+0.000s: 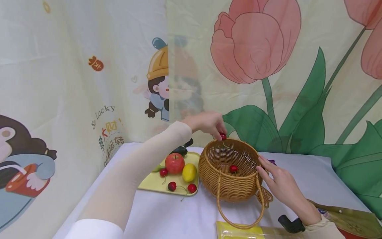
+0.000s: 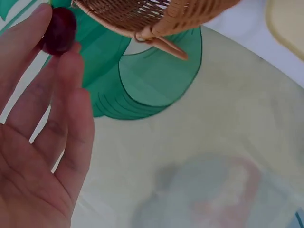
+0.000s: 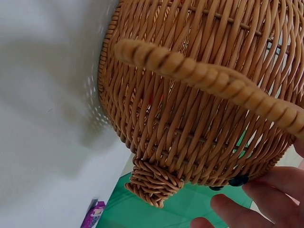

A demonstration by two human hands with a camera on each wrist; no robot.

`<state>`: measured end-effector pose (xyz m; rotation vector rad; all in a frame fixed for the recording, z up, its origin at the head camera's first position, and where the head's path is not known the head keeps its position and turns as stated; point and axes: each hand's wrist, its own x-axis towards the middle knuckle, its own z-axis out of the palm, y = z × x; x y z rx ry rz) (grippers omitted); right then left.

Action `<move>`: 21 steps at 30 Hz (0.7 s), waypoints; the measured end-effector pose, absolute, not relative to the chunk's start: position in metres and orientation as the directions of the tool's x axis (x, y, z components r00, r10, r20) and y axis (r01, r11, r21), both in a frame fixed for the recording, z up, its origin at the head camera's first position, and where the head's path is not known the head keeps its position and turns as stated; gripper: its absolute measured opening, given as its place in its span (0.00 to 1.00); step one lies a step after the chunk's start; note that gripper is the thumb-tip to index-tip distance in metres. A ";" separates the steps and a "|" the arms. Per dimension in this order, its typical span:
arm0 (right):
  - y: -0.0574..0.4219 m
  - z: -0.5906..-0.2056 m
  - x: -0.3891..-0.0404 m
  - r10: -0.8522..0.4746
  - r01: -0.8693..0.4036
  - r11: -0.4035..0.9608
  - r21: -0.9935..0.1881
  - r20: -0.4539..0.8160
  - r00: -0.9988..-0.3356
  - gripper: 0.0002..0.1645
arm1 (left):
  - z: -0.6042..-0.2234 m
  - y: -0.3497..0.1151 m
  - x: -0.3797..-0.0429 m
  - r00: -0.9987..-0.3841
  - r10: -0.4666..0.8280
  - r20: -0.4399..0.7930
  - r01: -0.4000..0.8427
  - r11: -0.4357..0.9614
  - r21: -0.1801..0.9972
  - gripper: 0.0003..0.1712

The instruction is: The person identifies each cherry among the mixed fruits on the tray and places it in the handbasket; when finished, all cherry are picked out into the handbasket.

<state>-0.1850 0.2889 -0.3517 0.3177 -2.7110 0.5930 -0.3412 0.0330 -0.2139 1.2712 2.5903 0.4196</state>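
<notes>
My left hand point(image 1: 208, 122) reaches over the back left rim of a wicker basket point(image 1: 229, 189) and pinches a dark red cherry point(image 1: 223, 136) with its stem hanging down. Between thumb and fingertips, the same cherry point(image 2: 60, 31) shows in the left wrist view. Another cherry point(image 1: 233, 169) lies inside the basket. My right hand point(image 1: 285, 187) touches the basket's right side near the rim, its fingers mostly straight. In the right wrist view, fingers point(image 3: 275, 190) rest against the weave. The handle point(image 1: 221, 205) hangs down at the front.
Left of the basket, a yellow tray point(image 1: 155, 186) holds a red apple point(image 1: 174, 163), a lemon point(image 1: 189, 172), a dark eggplant-like piece point(image 1: 180, 151) and several cherries. In front lie a yellow package point(image 1: 238, 231) and a black curved object point(image 1: 290, 224). A printed curtain point(image 1: 191, 20) hangs behind.
</notes>
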 end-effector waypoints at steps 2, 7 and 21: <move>0.289 -0.352 -0.185 -0.142 -0.287 0.888 -0.358 0.380 -0.914 0.35 | -0.216 0.041 -0.344 -0.592 0.802 -0.078 0.739 0.580 0.342 0.17; 0.290 -0.352 -0.185 -0.141 -0.286 0.890 -0.357 0.381 -0.914 0.35 | -0.222 0.060 -0.347 -0.582 0.808 -0.089 0.741 0.572 0.353 0.16; 0.290 -0.352 -0.186 -0.142 -0.286 0.891 -0.354 0.382 -0.913 0.34 | -0.262 0.102 -0.345 -0.603 0.791 -0.104 0.739 0.602 0.301 0.16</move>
